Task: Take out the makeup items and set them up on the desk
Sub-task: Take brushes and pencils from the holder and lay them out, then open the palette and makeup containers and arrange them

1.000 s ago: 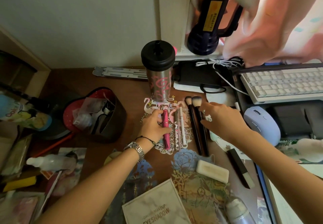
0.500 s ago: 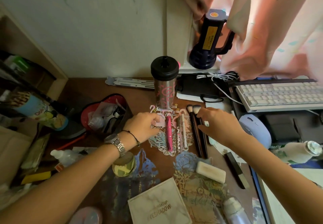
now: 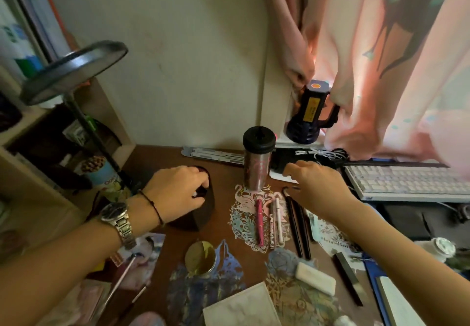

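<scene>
Makeup pouch [image 3: 201, 213], dark, sits on the brown desk [image 3: 223, 173] left of centre, just left of the paper cut-out mat. Left hand [image 3: 178, 193] reaches into its mouth from above, fingers curled down inside; cannot tell what, if anything, they pinch. Wears a metal wristwatch [image 3: 118, 217] and a thin dark cord bracelet.

Laid out side by side on the flamingo cut-out mat [image 3: 250, 220]: pink pen-shaped item [image 3: 259, 220], two pale slim pencils [image 3: 277, 220], then two black-handled brushes [image 3: 298, 226] just to the right, reaching off the mat. Right hand [image 3: 318, 185] hovers over the brush heads, knuckles up, fingers loosely bent; whether the tips touch or hold a brush cannot be told.

Nearer the viewer: round gold-lidded jar [image 3: 200, 258], white rectangular bar [image 3: 315, 278], slim black stick [image 3: 347, 274], and a pale marbled palette [image 3: 241, 308] at the bottom edge, lettering not readable now.

Behind the mat stands a tumbler [image 3: 256, 162] with black lid and pink script, unreadable. Further back, a dark torch [image 3: 309, 114] with a yellow label, print too small to read. White keyboard [image 3: 407, 182] at right. Left shelf holds a snack tub [image 3: 101, 173], partial letters only.
</scene>
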`<state>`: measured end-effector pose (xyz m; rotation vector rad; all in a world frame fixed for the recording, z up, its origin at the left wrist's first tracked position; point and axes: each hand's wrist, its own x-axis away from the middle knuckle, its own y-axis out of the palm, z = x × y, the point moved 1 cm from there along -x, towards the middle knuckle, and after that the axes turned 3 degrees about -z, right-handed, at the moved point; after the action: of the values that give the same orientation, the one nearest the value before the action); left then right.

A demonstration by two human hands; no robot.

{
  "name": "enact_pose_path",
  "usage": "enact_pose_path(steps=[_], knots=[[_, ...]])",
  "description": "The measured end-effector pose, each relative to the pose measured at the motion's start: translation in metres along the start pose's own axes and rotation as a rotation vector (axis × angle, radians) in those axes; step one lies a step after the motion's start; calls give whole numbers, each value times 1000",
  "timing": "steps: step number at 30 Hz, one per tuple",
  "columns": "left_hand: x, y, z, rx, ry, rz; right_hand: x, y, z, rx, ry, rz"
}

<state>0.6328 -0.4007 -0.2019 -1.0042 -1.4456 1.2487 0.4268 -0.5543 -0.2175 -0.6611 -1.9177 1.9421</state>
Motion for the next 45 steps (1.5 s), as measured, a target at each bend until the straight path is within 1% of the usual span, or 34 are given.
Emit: enact_pose_path(steps=[6,15,18,22,27,32,39,45], knots=[[8,8,-20,-83,21,83,-3,12,-8,73,17,49],[15,76,-30,-229,90,172,16,77,0,213,33,180],[30,96,-25,-258,99,219,35,87,-6,243,60,209],[64,113,-9,-259,105,284,77,88,-31,235,67,255],[106,122,7,-255,110,329,135,81,-64,222,73,239],[139,141,20,-194,106,318,179,94,-91,208,95,284],[167,186,48,-137,132,283,223,131,-123,137,91,181],[165,221,76,14,153,172,241,150,-128,29,137,115]])
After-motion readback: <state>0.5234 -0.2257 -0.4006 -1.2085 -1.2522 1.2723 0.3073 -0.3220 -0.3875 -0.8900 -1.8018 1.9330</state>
